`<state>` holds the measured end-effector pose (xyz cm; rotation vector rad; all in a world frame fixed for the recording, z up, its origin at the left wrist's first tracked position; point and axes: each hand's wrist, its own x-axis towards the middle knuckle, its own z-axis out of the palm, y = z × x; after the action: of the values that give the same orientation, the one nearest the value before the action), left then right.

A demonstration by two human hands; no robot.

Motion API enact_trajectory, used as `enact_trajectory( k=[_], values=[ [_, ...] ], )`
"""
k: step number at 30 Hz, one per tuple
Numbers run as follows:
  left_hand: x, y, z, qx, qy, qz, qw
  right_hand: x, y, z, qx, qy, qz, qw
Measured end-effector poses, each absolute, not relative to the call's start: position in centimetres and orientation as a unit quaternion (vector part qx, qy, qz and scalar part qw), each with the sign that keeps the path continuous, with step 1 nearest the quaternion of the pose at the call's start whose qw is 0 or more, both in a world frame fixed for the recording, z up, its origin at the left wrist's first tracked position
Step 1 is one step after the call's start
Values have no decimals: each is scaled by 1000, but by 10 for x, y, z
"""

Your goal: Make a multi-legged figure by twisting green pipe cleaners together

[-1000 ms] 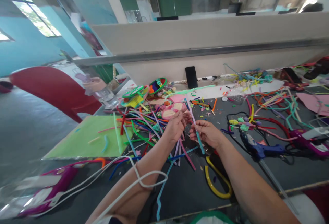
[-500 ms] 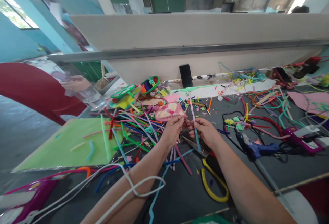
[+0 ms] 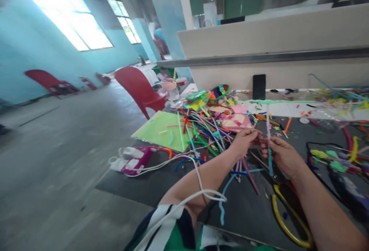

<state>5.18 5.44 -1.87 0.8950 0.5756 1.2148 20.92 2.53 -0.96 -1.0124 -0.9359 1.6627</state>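
Note:
My right hand (image 3: 284, 155) pinches a fuzzy pipe cleaner (image 3: 268, 118) that stands nearly upright, lavender above the fingers and blue below them. Close beside it, my left hand (image 3: 246, 141) is closed at the fingertips; what lies between them is too small to make out. Both hands' fingertips almost meet over the table. Under my right hand lie scissors (image 3: 276, 205) with yellow and black handles, their blades partly hidden. Just beyond my left hand rests a pink and cream fuzzy piece (image 3: 236, 122). A heap of coloured pipe cleaners (image 3: 201, 130) spreads to its left.
A green sheet (image 3: 155, 130) and a purple power strip (image 3: 140, 162) lie at the left. A white cable (image 3: 198, 174) loops across my left forearm. A phone (image 3: 258, 87) leans on the partition (image 3: 245, 39). A red chair (image 3: 137, 85) stands past the table's left end.
My view has swung left, so the table and hands appear further right and more floor shows. The hands keep the same hold, and the pipe cleaner stays upright.

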Motion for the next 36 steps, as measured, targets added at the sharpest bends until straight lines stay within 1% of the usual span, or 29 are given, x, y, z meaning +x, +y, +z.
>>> enact_trajectory(
  k=[4, 6, 9, 11, 15, 19, 24, 28, 32, 36],
  values=[
    [71, 56, -32, 394, 246, 535, 706, 230, 20, -22, -445, -382, 664, 463],
    [90, 58, -41, 389, 232, 515, 728, 249, 18, -32, -474, -375, 627, 492],
    [103, 58, -42, 394, 208, 497, 745, 261, 18, -39, -501, -371, 597, 504],
    [94, 52, -33, 408, 224, 509, 724, 248, 17, -32, -479, -379, 602, 515],
    [62, 43, -13, 407, 263, 548, 682, 207, 15, -9, -420, -408, 643, 494],
    [56, 46, -9, 410, 275, 561, 665, 198, 18, -4, -405, -398, 657, 496],
    [61, 43, -9, 389, 253, 561, 685, 203, 15, -6, -367, -374, 673, 521],
    [62, 40, -5, 394, 242, 529, 712, 200, 15, -5, -333, -362, 690, 531],
    [64, 35, 0, 397, 253, 500, 727, 193, 14, -9, -330, -367, 698, 520],
    [64, 33, 1, 395, 274, 488, 729, 192, 13, -12, -371, -409, 677, 487]
  ],
)
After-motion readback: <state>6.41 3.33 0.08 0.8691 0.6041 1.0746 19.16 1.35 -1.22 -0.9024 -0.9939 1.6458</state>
